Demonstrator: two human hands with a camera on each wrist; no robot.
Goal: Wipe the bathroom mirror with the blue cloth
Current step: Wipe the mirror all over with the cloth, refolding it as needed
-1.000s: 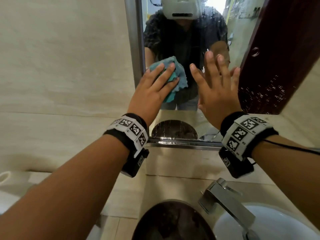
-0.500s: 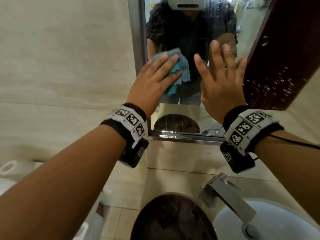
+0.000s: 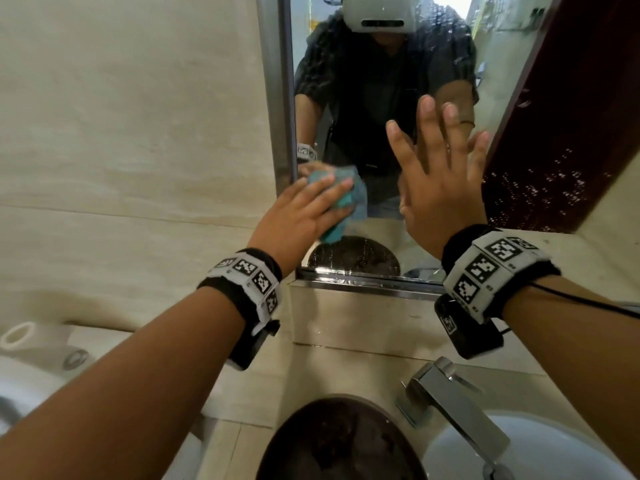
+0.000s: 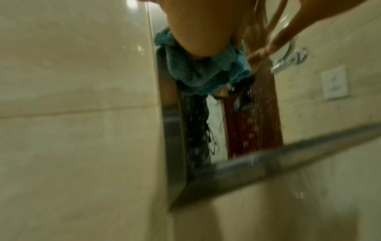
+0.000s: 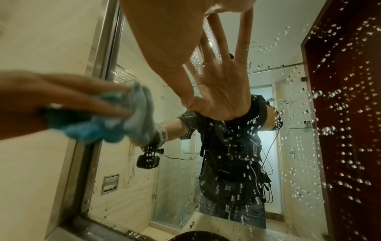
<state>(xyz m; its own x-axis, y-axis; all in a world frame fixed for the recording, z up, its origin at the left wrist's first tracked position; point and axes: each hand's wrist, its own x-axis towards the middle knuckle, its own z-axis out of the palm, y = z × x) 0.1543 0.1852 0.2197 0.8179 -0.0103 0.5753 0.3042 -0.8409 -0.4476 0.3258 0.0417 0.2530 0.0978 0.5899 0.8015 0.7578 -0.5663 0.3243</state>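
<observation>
The blue cloth [image 3: 343,205] is bunched against the lower left of the mirror [image 3: 502,64], close to its steel frame [image 3: 282,98]. My left hand [image 3: 311,202] presses the cloth onto the glass with straight fingers. In the left wrist view the cloth [image 4: 198,73] bulges out below my palm [image 4: 202,32]. My right hand [image 3: 440,174] lies flat on the glass to the right, fingers spread, holding nothing. The right wrist view shows that hand [image 5: 175,40] meeting its reflection, with the cloth [image 5: 115,128] under my left hand [image 5: 72,94]. Water drops [image 5: 340,114] dot the glass on the right.
Below the mirror a chrome tap [image 3: 457,403] reaches over a white basin [image 3: 519,455]. A dark round bowl [image 3: 339,445] sits left of it. A beige tiled wall [image 3: 138,133] runs to the left. A paper roll [image 3: 17,336] lies at the far left.
My left hand has slid the cloth down and left along the glass, toward the mirror's lower left corner. My right hand stays flat on the mirror.
</observation>
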